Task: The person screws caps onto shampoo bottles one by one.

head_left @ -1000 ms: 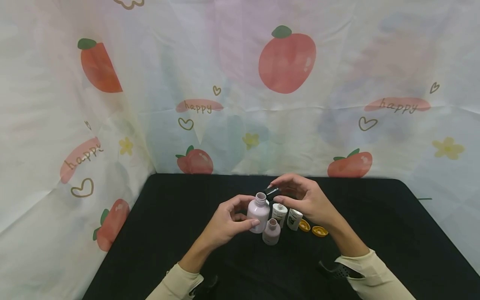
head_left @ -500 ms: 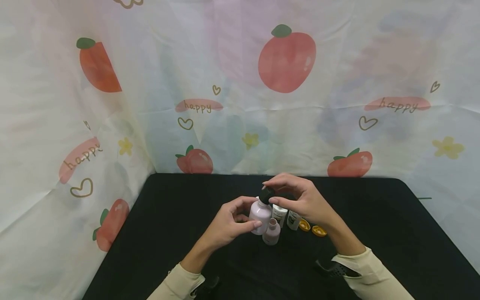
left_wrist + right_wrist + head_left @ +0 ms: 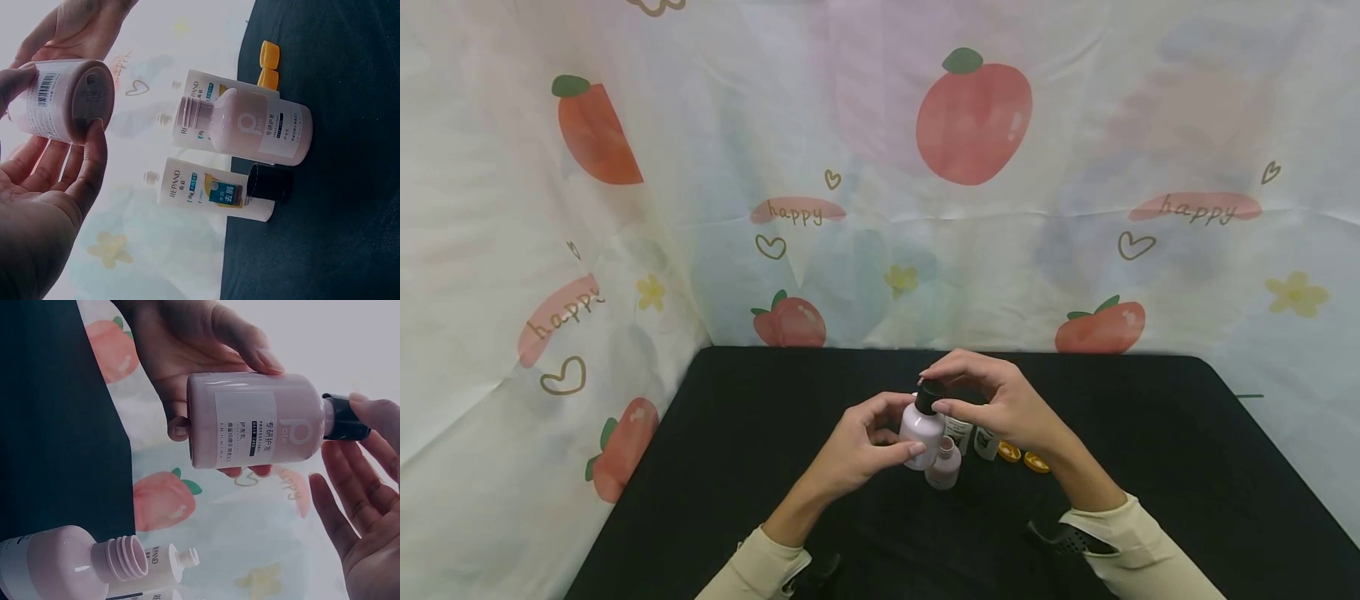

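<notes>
Off the table, my left hand (image 3: 857, 442) grips a pale pink hair-care bottle (image 3: 920, 437), fingers round its body and base. My right hand (image 3: 1000, 400) pinches a black cap (image 3: 347, 417), which sits over the bottle's neck. In the right wrist view the bottle's white label (image 3: 245, 428) faces the camera. Just beyond stands a second pink bottle (image 3: 250, 128), its threaded neck bare. Behind it are two white REPAND bottles (image 3: 215, 190), also without caps. Another black cap (image 3: 269, 182) lies on the table before them.
Two yellow flip caps (image 3: 1037, 462) lie on the black-covered table (image 3: 760, 467), right of the bottles. A printed fabric curtain (image 3: 880, 167) rises along the table's back and left sides.
My right hand has moved left and brought the black cap from beside the bottle onto its neck, turning it upright. My left hand keeps its grip, with the bottle barely shifted.
</notes>
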Demonstrator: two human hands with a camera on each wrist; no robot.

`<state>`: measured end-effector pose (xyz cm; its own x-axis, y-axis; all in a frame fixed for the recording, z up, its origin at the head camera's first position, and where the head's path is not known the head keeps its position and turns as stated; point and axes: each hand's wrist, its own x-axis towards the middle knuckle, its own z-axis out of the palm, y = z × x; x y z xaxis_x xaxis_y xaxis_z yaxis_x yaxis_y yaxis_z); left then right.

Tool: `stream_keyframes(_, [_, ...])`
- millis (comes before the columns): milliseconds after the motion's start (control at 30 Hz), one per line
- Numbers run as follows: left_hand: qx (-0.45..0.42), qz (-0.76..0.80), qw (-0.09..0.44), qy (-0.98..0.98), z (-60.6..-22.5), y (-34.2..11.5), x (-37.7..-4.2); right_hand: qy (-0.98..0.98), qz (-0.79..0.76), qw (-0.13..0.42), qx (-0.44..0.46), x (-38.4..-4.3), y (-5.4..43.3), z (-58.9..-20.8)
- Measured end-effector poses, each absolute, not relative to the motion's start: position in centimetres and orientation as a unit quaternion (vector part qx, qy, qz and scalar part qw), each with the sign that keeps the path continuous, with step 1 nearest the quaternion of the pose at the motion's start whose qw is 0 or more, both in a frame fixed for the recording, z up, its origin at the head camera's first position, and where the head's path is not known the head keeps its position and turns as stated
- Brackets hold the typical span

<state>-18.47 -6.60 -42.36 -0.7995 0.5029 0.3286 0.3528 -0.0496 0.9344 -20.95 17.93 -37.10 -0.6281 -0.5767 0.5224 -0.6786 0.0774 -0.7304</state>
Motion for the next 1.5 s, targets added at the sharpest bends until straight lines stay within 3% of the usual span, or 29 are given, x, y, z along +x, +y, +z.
stream_keyframes(800, [0.306,0.653,0.044,0.691,-41.93,-6.24,-18.27,-0.730,0.541,0.039,0.415,-20.51,17.31,-37.63])
stream_keyframes(1033, [0.310,0.660,0.067,0.681,-42.00,-6.11,-18.29,-0.729,0.532,0.051,0.429,-20.55,17.33,-37.28])
stream_keyframes(1500, [0.300,0.661,0.057,0.685,-42.02,-6.14,-18.27,-0.723,0.509,0.084,0.460,-20.79,17.82,-37.26])
